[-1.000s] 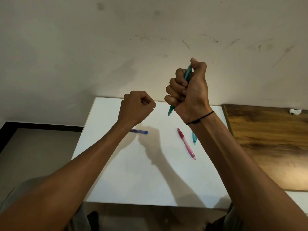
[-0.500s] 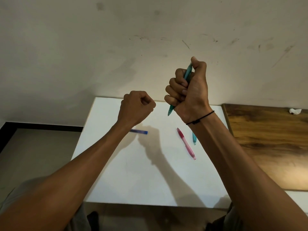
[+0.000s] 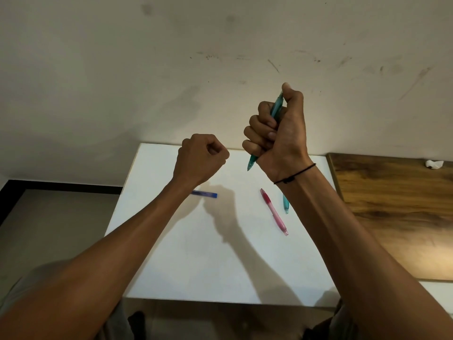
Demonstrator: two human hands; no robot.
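Note:
My right hand (image 3: 282, 133) is raised above the white table (image 3: 196, 253) and grips a teal pen (image 3: 276, 107) in a fist, thumb on its top end, tip pointing down. My left hand (image 3: 199, 160) is held up beside it as a closed fist with nothing visible in it. On the table lie a pink pen (image 3: 273, 212), a second teal pen (image 3: 285, 207) partly hidden behind my right forearm, and a blue pen (image 3: 206, 194) partly hidden behind my left wrist.
A wooden tabletop (image 3: 392, 217) adjoins the white table on the right, with a crumpled white scrap (image 3: 434, 163) at its far edge. A scuffed wall stands right behind both tables. Floor with a dark skirting shows at the left.
My right hand has risen very slightly with the teal pen. My left fist and the pens on the table have not moved.

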